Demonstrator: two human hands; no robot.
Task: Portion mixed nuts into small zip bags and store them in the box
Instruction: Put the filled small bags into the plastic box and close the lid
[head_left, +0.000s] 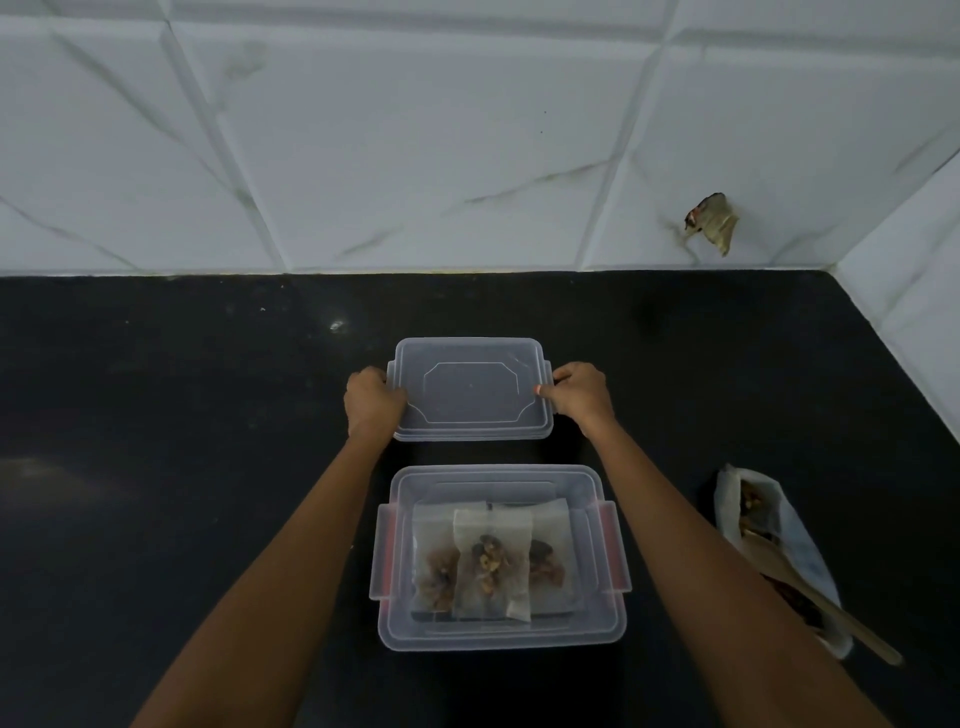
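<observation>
A clear plastic box (402, 631) with red side clips stands open on the black counter, near me. Three small zip bags of mixed nuts (491, 564) lie side by side in it, the middle one overlapping the others. Beyond the box lies its clear lid (470, 389), flat on the counter. My left hand (373, 400) grips the lid's left edge. My right hand (581, 392) grips its right edge, thumb on top.
At the right lies an open white bag of mixed nuts (779, 551) with a wooden spoon (831, 613) resting in it. The black counter (182, 415) meets a tiled wall at the back and right. A scrap (714, 221) sticks to the wall.
</observation>
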